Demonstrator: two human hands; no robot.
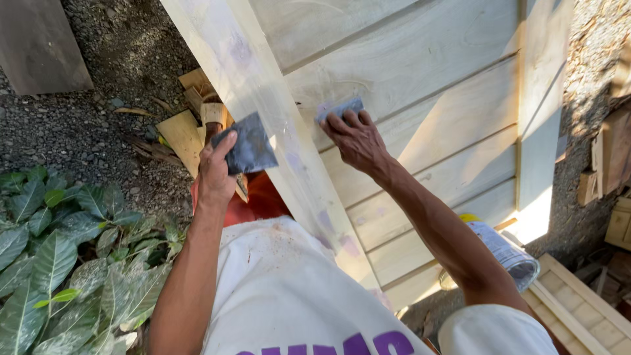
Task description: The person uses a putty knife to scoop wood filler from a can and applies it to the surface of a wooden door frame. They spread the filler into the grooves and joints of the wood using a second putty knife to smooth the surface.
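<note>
Scraper blade [340, 108], small and grey, lies flat on the pale wooden door panel [420, 72], pressed under the right hand [358, 139] fingertips. Left hand [215, 172] grip is closed on a dark square plate [250, 144], beside the frame board [263, 98]. Leaves [59, 263] border gravel [98, 125].

There is one view only, from a camera worn on the person's head, looking steeply down over the chest and along both forearms. It sits close: the pale wooden panel [420, 98] fills the upper frame (within arm's reach), while gravel ground [98, 118] and leafy plants [59, 263] fall away at the left edge.
</note>
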